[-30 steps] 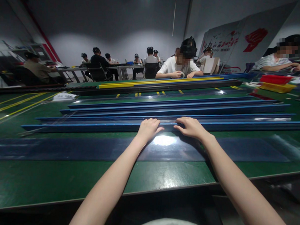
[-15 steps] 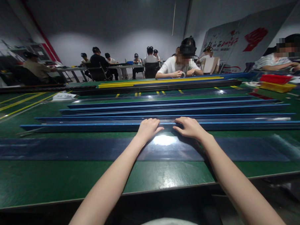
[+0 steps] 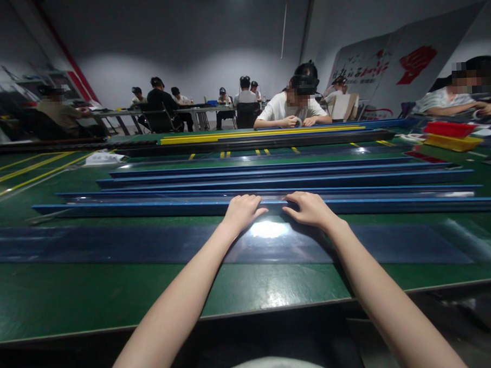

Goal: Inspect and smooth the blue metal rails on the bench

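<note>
A long blue channel profile point(image 3: 149, 209) lies crosswise on the green table, its rims standing up. At its middle, my left hand point(image 3: 243, 211) is hooked over the near rim, fingers inside and thumb on the near side. A short way to the right, my right hand point(image 3: 307, 207) grips the same rim in a like manner; its fingertips are partly hidden. Between the hands a stretch of rim shows. In front of the channel, under my wrists, a flat clear plastic strip point(image 3: 122, 244) lies on the table, with a bright reflection on it.
Several more blue profiles point(image 3: 269, 175) lie parallel behind, then black and yellow lengths point(image 3: 263, 134). Red point(image 3: 450, 129) and yellow trays point(image 3: 453, 142) are at the far right. A co-worker point(image 3: 293, 103) sits across the green table point(image 3: 112, 298), holding a ring-shaped roll. White packaging point(image 3: 104, 157) lies left.
My hands and the channel look the same as before. Across the table, the co-worker's hands have moved a little around the roll.
</note>
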